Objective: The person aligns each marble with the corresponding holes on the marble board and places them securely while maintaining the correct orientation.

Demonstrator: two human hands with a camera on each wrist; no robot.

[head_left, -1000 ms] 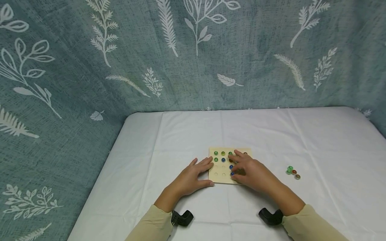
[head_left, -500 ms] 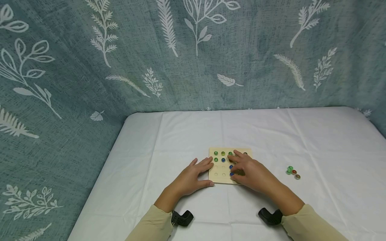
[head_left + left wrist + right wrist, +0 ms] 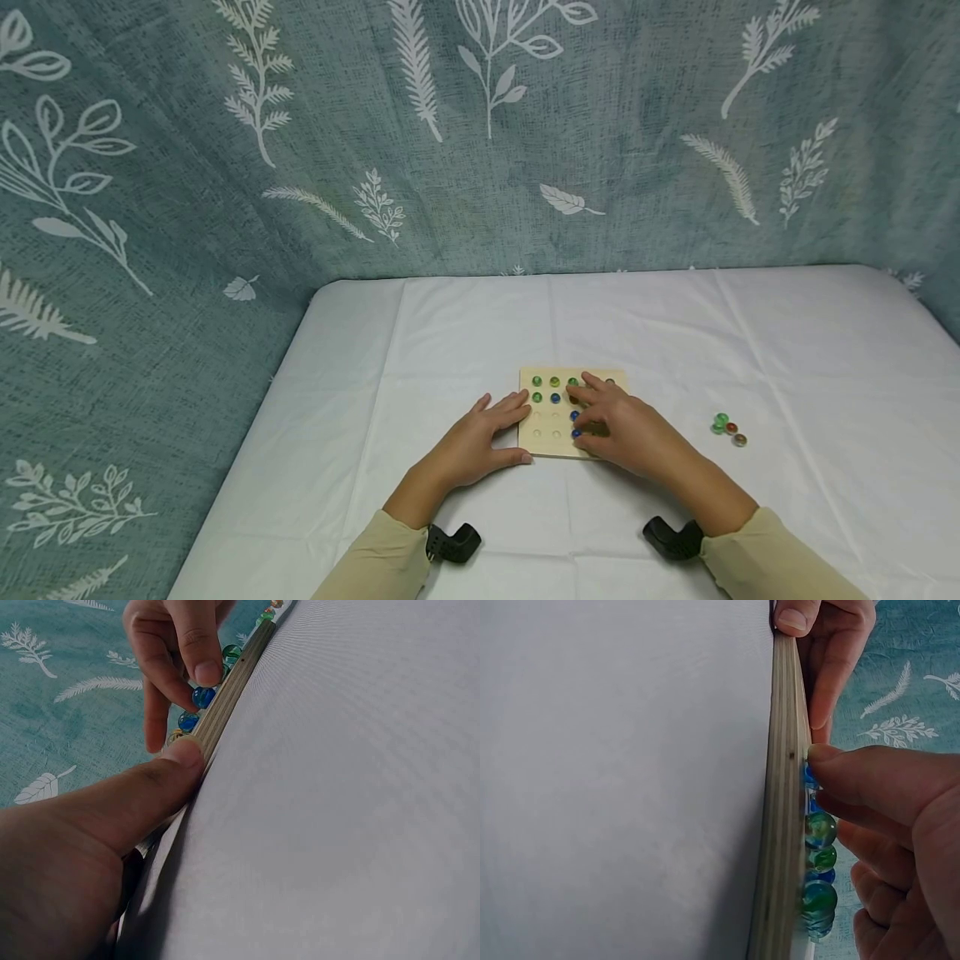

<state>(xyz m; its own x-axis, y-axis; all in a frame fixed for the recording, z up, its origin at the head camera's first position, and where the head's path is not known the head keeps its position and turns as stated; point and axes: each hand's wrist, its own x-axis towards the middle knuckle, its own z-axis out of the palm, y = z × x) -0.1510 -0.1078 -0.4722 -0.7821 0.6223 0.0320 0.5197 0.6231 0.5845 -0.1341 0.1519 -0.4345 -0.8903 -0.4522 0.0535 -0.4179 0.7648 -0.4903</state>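
A light wooden board (image 3: 546, 450) with rows of round hollows lies on the white cloth. Glass marbles fill its far rows and its right part. My left hand (image 3: 474, 442) steadies the board's left side: its fairly straight fingertips lie along that edge, and the thumb presses the near left corner. With thumb and index finger, my right hand (image 3: 626, 429) pinches a blue marble (image 3: 202, 697) in the nearest row. Another blue marble (image 3: 574, 416) sits just behind it. Under the right hand, part of the board is hidden; green marbles (image 3: 821, 829) show there in the right wrist view.
To the right of the board, several loose marbles lie on the cloth: green marbles (image 3: 721, 423), a reddish marble (image 3: 732, 428) and a brownish marble (image 3: 740, 440). A leaf-patterned teal curtain (image 3: 465, 167) hangs behind the table and along its left side.
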